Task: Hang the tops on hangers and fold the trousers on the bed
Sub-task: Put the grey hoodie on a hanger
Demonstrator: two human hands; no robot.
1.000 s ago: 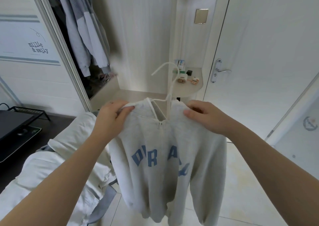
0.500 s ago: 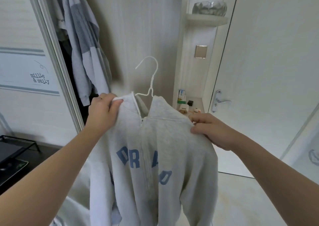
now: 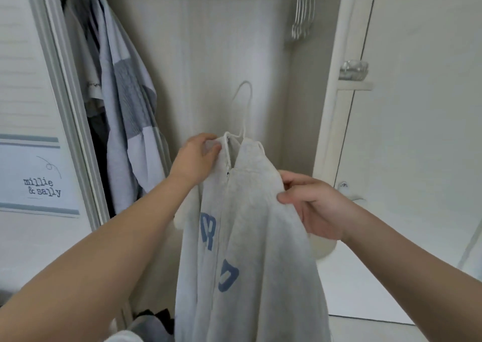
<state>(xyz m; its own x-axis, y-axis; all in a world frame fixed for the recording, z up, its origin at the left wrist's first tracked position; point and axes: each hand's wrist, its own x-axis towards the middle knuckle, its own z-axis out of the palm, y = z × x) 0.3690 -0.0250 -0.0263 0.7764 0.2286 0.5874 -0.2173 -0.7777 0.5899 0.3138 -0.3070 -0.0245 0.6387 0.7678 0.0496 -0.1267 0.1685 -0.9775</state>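
Head view. At frame centre, a grey zip top point(image 3: 260, 224) with blue letters, draped on a white hanger point(image 3: 246, 101), hook upright above the collar, in front of the pale back wall of the open wardrobe point(image 3: 208, 54). Just left of the collar, left hand point(image 3: 194, 159) with fingers curled round the top's shoulder edge. Right of centre and lower, right hand point(image 3: 310, 206) pinching the other shoulder's fabric between thumb and fingers. Upper left, grey clothes point(image 3: 122, 107) hanging inside the wardrobe. Top, right of centre, a bunch of spare hangers point(image 3: 302, 10). Far left, a sign point(image 3: 39, 182); far right, a white door point(image 3: 417, 133).
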